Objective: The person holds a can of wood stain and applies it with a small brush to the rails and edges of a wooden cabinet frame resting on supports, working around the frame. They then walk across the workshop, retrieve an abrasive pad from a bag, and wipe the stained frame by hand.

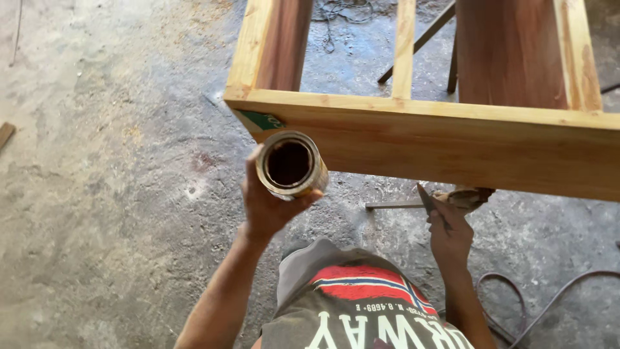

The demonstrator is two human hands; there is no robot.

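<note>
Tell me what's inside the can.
The open can, held in the left hand, holds a dark reddish-brown liquid. Its depth and the can's bottom are hidden beneath that liquid. The right hand holds a brush under the wooden frame.

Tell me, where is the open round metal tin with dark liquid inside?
In the head view the open round metal tin sits left of centre, gripped in the left hand, just below the near left corner of the pale wooden frame.

A woodworking workshop: raw timber frame [452, 139] standing on a sawdust-strewn concrete floor [110, 194].
</note>
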